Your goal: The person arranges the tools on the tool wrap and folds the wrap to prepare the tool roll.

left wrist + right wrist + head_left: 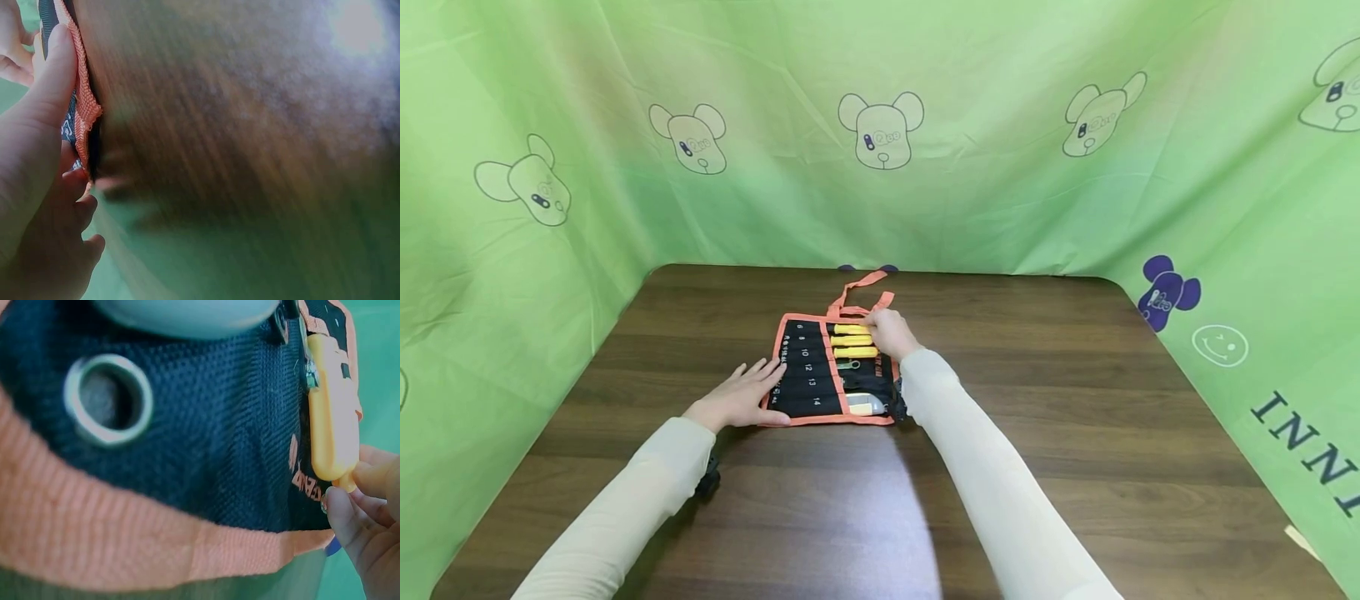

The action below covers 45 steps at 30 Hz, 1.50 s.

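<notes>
A black tool roll (801, 383) with orange trim lies unrolled on the table, its pockets numbered 6 to 14. My left hand (741, 396) rests on its left edge, fingers spread and thumb along the near trim. At the far right corner, my right hand (891, 333) pinches the butt end of the farthest yellow-handled screwdriver (850, 330) between thumb and fingers. That screwdriver's shaft is hidden in its pocket. Two more yellow handles (854, 352) lie just nearer, followed by a small wrench (850, 365) and a grey utility knife (867, 405) at the near edge.
Orange tie straps (855, 287) trail from the roll's far edge. A metal eyelet (108, 400) shows in its right side. Brown wooden table (820, 492) surrounds the roll, and a green printed curtain (970, 192) hangs behind and at both sides.
</notes>
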### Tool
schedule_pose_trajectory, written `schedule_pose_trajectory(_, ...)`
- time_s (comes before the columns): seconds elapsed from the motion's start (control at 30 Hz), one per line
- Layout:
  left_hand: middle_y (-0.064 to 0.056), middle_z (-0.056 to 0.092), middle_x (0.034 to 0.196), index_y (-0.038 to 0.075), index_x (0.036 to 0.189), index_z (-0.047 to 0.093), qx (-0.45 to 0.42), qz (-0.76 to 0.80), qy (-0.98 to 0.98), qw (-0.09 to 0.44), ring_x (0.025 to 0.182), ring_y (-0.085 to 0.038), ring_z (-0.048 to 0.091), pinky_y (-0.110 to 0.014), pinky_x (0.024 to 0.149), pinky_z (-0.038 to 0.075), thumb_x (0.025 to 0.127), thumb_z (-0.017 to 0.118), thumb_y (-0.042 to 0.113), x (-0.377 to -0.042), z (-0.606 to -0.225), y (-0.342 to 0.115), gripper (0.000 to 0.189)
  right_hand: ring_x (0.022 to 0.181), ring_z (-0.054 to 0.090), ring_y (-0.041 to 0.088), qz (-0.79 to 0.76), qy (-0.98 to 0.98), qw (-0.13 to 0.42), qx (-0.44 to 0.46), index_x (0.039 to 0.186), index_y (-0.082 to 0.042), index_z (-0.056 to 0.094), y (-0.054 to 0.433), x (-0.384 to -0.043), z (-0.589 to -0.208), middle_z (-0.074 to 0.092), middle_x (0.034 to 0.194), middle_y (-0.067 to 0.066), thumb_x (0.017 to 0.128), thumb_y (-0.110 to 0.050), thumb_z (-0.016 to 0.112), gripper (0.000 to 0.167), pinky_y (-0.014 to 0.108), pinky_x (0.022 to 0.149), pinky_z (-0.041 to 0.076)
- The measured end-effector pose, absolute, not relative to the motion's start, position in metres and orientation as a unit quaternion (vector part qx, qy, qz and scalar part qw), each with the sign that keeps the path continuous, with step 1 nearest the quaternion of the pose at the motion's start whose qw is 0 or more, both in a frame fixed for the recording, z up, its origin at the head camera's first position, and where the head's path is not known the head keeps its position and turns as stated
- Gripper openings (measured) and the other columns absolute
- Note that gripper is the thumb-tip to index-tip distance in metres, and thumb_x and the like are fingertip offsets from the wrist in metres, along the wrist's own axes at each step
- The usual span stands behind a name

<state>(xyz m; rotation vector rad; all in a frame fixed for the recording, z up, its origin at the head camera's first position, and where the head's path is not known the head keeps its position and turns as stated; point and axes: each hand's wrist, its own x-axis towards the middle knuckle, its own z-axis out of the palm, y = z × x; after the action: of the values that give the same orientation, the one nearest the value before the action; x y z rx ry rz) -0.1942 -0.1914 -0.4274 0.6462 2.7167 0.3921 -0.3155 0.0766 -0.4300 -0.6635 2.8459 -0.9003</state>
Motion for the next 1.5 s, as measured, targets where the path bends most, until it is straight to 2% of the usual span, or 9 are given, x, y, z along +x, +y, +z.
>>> schedule_pose_trajectory(0.13, -0.02, 0.017, 0.149, 0.001, 0.145, 0.022, 0.23, 0.136, 0.951, 0.158, 0.136, -0.036, 0.011, -0.053, 0.106, 0.007, 0.079, 0.06, 0.059, -0.195, -0.428, -0.191, 0.095, 0.081, 0.059, 0.021, -0.277, 0.932, 0.046, -0.23, 0.115, 0.0, 0.064, 0.073, -0.311, -0.425, 0.061, 0.114, 0.016, 0.093, 0.006, 0.043, 0.031, 0.027, 0.063, 0.043)
schedule_pose_trajectory(0.23, -0.02, 0.017, 0.149, 0.002, 0.145, 0.022, 0.23, 0.135, 0.951, 0.158, 0.136, -0.036, 0.011, -0.053, 0.106, 0.007, 0.079, 0.059, 0.059, -0.195, -0.428, -0.191, 0.096, 0.061, 0.046, 0.018, -0.281, 0.929, 0.062, -0.231, 0.118, 0.0, 0.062, 0.071, -0.309, -0.422, 0.059, 0.119, 0.016, 0.093, 0.007, 0.04, 0.034, 0.025, 0.054, 0.035)
schedule_pose_trajectory(0.53, -0.022, 0.017, 0.148, 0.0, 0.145, 0.023, 0.233, 0.143, 0.949, 0.158, 0.136, -0.037, 0.011, -0.052, 0.106, 0.009, 0.079, 0.06, 0.058, -0.195, -0.43, -0.191, 0.096, 0.051, 0.037, 0.015, -0.234, 0.948, 0.041, -0.212, 0.126, -0.008, 0.058, 0.075, -0.302, -0.417, 0.056, 0.123, 0.013, 0.094, -0.006, 0.048, 0.033, 0.025, 0.044, 0.029)
schedule_pose_trajectory(0.67, -0.022, 0.016, 0.148, -0.001, 0.144, 0.023, 0.236, 0.142, 0.949, 0.156, 0.136, -0.038, 0.012, -0.052, 0.106, 0.01, 0.079, 0.059, 0.059, -0.193, -0.431, -0.191, 0.095, 0.062, 0.047, 0.018, -0.235, 0.947, 0.009, -0.219, 0.126, -0.007, 0.057, 0.08, -0.292, -0.411, 0.056, 0.121, 0.013, 0.094, -0.012, 0.051, 0.033, 0.029, 0.051, 0.037)
schedule_pose_trajectory(0.8, -0.021, 0.014, 0.149, -0.001, 0.144, 0.023, 0.24, 0.149, 0.947, 0.155, 0.136, -0.037, 0.01, -0.051, 0.107, 0.011, 0.08, 0.059, 0.059, -0.187, -0.428, -0.189, 0.095, 0.089, 0.056, 0.022, -0.265, 0.93, -0.006, -0.255, 0.126, -0.004, 0.057, 0.089, -0.273, -0.406, 0.056, 0.118, 0.013, 0.093, -0.015, 0.055, 0.034, 0.037, 0.074, 0.046)
schedule_pose_trajectory(0.9, -0.02, 0.013, 0.15, -0.001, 0.144, 0.023, 0.247, 0.158, 0.944, 0.153, 0.136, -0.035, 0.01, -0.05, 0.107, 0.011, 0.08, 0.06, 0.057, -0.182, -0.426, -0.189, 0.094, 0.116, 0.047, 0.031, -0.293, 0.913, 0.005, -0.284, 0.127, -0.001, 0.054, 0.099, -0.255, -0.406, 0.052, 0.125, 0.017, 0.093, -0.018, 0.057, 0.039, 0.044, 0.095, 0.037)
schedule_pose_trajectory(1.0, -0.022, 0.017, 0.149, -0.002, 0.143, 0.025, 0.256, 0.163, 0.943, 0.14, 0.135, -0.037, 0.013, -0.051, 0.106, 0.012, 0.081, 0.061, 0.054, -0.178, -0.426, -0.191, 0.092, 0.125, 0.037, 0.035, -0.293, 0.903, 0.033, -0.313, 0.13, 0.002, 0.05, 0.11, -0.238, -0.408, 0.046, 0.132, 0.021, 0.092, -0.024, 0.058, 0.047, 0.046, 0.101, 0.029)
schedule_pose_trajectory(1.3, -0.023, 0.024, 0.146, -0.004, 0.142, 0.028, 0.26, 0.153, 0.945, 0.124, 0.133, -0.039, 0.02, -0.052, 0.106, 0.014, 0.083, 0.061, 0.05, -0.17, -0.428, -0.194, 0.086, 0.128, 0.03, 0.034, -0.188, 0.894, 0.128, -0.385, 0.136, 0.007, 0.038, 0.132, -0.211, -0.421, 0.033, 0.14, 0.022, 0.084, -0.04, 0.065, 0.075, 0.044, 0.102, 0.028)
schedule_pose_trajectory(1.5, -0.025, 0.027, 0.143, -0.006, 0.14, 0.031, 0.272, 0.137, 0.947, 0.104, 0.131, -0.039, 0.025, -0.052, 0.105, 0.017, 0.084, 0.062, 0.046, -0.169, -0.428, -0.191, 0.082, 0.13, 0.029, 0.034, -0.137, 0.898, 0.123, -0.4, 0.13, 0.009, 0.046, 0.133, -0.206, -0.424, 0.033, 0.142, 0.019, 0.082, -0.036, 0.069, 0.069, 0.048, 0.1, 0.03)
